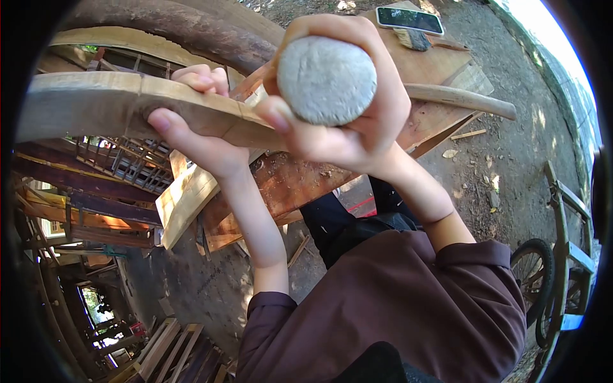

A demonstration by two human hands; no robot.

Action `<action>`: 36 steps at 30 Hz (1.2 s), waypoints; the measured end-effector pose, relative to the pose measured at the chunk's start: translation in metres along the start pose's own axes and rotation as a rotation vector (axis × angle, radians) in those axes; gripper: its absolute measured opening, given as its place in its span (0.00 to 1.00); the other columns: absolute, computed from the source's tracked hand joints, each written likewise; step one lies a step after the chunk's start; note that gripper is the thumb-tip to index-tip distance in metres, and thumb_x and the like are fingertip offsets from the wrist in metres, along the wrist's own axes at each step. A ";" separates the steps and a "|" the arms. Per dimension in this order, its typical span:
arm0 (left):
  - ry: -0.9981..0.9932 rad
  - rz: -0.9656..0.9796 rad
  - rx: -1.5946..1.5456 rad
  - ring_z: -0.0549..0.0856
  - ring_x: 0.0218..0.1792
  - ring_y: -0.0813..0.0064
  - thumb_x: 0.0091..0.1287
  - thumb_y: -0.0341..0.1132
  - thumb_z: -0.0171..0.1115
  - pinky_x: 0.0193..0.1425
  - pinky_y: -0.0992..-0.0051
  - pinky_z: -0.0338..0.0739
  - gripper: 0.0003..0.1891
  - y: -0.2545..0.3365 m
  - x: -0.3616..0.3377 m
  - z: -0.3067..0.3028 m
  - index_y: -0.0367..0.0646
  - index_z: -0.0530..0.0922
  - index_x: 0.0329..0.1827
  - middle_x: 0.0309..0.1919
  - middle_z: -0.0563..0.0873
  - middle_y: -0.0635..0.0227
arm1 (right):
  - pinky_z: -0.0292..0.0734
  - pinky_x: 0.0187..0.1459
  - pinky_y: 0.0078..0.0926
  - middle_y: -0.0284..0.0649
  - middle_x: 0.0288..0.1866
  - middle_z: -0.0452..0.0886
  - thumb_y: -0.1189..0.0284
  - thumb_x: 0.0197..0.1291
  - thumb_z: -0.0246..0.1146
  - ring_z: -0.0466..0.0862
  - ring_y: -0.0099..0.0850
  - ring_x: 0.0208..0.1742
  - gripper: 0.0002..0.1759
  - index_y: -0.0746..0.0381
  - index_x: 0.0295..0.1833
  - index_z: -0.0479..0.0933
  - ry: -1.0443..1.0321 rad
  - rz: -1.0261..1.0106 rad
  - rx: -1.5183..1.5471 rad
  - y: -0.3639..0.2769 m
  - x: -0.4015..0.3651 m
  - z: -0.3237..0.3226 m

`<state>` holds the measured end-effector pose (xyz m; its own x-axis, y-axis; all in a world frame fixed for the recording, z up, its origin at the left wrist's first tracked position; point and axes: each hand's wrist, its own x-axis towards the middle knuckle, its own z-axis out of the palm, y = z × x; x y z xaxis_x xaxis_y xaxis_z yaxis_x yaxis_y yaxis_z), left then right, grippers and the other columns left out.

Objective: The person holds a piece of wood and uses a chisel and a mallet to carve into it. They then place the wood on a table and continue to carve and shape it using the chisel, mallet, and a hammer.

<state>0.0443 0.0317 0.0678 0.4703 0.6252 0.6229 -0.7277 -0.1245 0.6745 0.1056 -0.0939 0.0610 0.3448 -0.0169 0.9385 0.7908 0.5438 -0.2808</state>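
Close to the camera, my right hand [389, 96] is wrapped round a thick piece with a grey round end [327, 80]. That flat, rough face points at me and looks like the butt of a wooden handle; the rest of it is hidden. On the left, my left hand [214, 150] grips a curved wooden plank [83, 102], thumb on the near face and fingers over the top edge. The plank's right end passes behind my right hand. Under both hands lies a reddish-brown wooden work surface [294, 182] with scattered shavings.
A phone [408, 20], a paintbrush [415, 40] and a long wooden handle [460, 96] lie at the far right of the surface. A pale board [185, 204] juts out at left. Stacked timber [89, 185] fills the left side. A bicycle wheel [533, 277] stands at right.
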 end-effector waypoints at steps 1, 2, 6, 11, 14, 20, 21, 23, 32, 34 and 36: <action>0.024 -0.001 -0.038 0.65 0.29 0.76 0.65 0.66 0.39 0.36 0.77 0.61 0.32 -0.004 0.005 -0.004 0.41 0.69 0.31 0.30 0.70 0.69 | 0.75 0.32 0.18 0.37 0.31 0.78 0.74 0.50 0.68 0.80 0.23 0.30 0.25 0.71 0.51 0.67 0.023 -0.054 -0.018 0.004 0.000 0.002; 0.022 -0.008 -0.039 0.65 0.29 0.76 0.65 0.66 0.39 0.36 0.77 0.61 0.32 -0.004 0.004 -0.003 0.41 0.69 0.31 0.30 0.70 0.69 | 0.75 0.32 0.18 0.37 0.31 0.78 0.74 0.50 0.68 0.80 0.23 0.30 0.25 0.71 0.51 0.67 0.026 -0.050 -0.023 0.005 0.001 0.002; 0.093 0.002 0.118 0.67 0.30 0.76 0.65 0.66 0.40 0.36 0.76 0.64 0.31 -0.002 0.003 0.005 0.41 0.68 0.35 0.29 0.69 0.69 | 0.78 0.32 0.23 0.40 0.33 0.80 0.69 0.42 0.71 0.84 0.31 0.32 0.25 0.65 0.46 0.69 0.154 -0.045 0.015 0.008 0.005 0.013; 0.183 0.022 0.195 0.70 0.35 0.75 0.65 0.60 0.47 0.39 0.75 0.68 0.29 -0.004 0.004 -0.002 0.37 0.67 0.42 0.34 0.69 0.66 | 0.77 0.31 0.27 0.42 0.30 0.79 0.67 0.43 0.70 0.84 0.37 0.31 0.26 0.65 0.46 0.69 0.142 -0.087 -0.059 0.004 0.008 0.020; 0.161 0.024 0.165 0.73 0.39 0.73 0.65 0.58 0.49 0.43 0.74 0.70 0.30 -0.004 0.006 -0.004 0.33 0.67 0.47 0.38 0.72 0.62 | 0.77 0.31 0.30 0.44 0.29 0.79 0.66 0.45 0.69 0.83 0.40 0.31 0.26 0.64 0.47 0.68 0.132 -0.096 0.072 -0.005 0.009 0.019; 0.116 0.018 0.213 0.77 0.42 0.72 0.67 0.55 0.49 0.48 0.71 0.73 0.32 0.003 0.000 0.004 0.28 0.67 0.54 0.43 0.76 0.58 | 0.77 0.31 0.31 0.44 0.28 0.79 0.66 0.45 0.68 0.83 0.42 0.30 0.25 0.64 0.47 0.68 0.110 0.001 0.005 0.008 0.007 0.027; 0.165 0.049 0.184 0.77 0.41 0.71 0.67 0.56 0.49 0.47 0.72 0.73 0.31 0.002 -0.002 0.012 0.29 0.69 0.51 0.41 0.76 0.59 | 0.77 0.30 0.31 0.44 0.27 0.79 0.66 0.45 0.68 0.83 0.42 0.30 0.25 0.64 0.47 0.68 0.118 0.010 0.023 0.002 0.011 0.025; 0.220 0.075 0.160 0.78 0.41 0.71 0.67 0.56 0.48 0.47 0.72 0.73 0.30 0.003 -0.007 0.015 0.30 0.71 0.47 0.40 0.77 0.60 | 0.77 0.30 0.30 0.44 0.27 0.79 0.66 0.45 0.68 0.83 0.41 0.30 0.25 0.64 0.47 0.68 0.118 0.004 -0.002 0.007 0.005 0.028; 0.123 0.075 0.309 0.78 0.36 0.76 0.68 0.54 0.47 0.41 0.77 0.73 0.26 0.011 -0.016 0.024 0.34 0.74 0.39 0.34 0.77 0.64 | 0.77 0.30 0.29 0.43 0.26 0.79 0.67 0.47 0.68 0.83 0.39 0.29 0.23 0.65 0.46 0.68 0.032 0.074 -0.065 0.003 0.001 0.020; 0.076 0.111 0.269 0.77 0.33 0.77 0.68 0.54 0.47 0.38 0.79 0.72 0.26 0.010 -0.013 0.021 0.34 0.74 0.38 0.32 0.77 0.65 | 0.77 0.30 0.29 0.43 0.27 0.80 0.67 0.48 0.68 0.84 0.38 0.30 0.24 0.65 0.47 0.67 -0.008 0.113 -0.082 0.004 -0.001 0.019; -0.018 0.124 0.305 0.76 0.45 0.72 0.65 0.58 0.49 0.49 0.69 0.72 0.33 0.008 -0.013 0.015 0.33 0.64 0.58 0.45 0.73 0.59 | 0.76 0.33 0.18 0.37 0.32 0.81 0.74 0.48 0.70 0.82 0.20 0.32 0.22 0.67 0.47 0.70 0.054 0.057 -0.042 0.001 0.003 0.013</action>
<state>0.0398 0.0106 0.0715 0.3981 0.5777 0.7125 -0.5982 -0.4254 0.6791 0.1007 -0.0828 0.0660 0.4154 -0.0330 0.9090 0.7894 0.5096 -0.3423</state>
